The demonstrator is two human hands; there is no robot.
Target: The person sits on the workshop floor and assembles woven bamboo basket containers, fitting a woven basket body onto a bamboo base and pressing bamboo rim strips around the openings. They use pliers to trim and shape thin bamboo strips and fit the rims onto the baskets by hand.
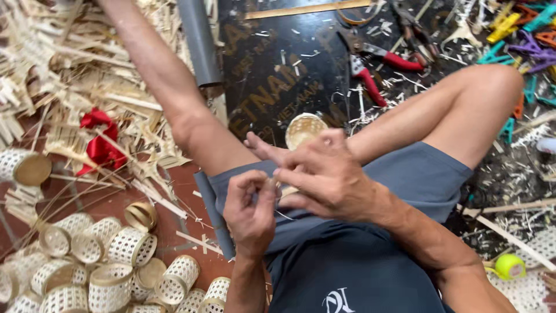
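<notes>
Over the person's lap, the left hand pinches a thin bamboo strip while the right hand, fingers spread, steadies a small woven basket, mostly hidden. That strip could snap if bent sharply. Finished woven cups crowd the near left; red-handled pruners lie far, among shavings.
</notes>
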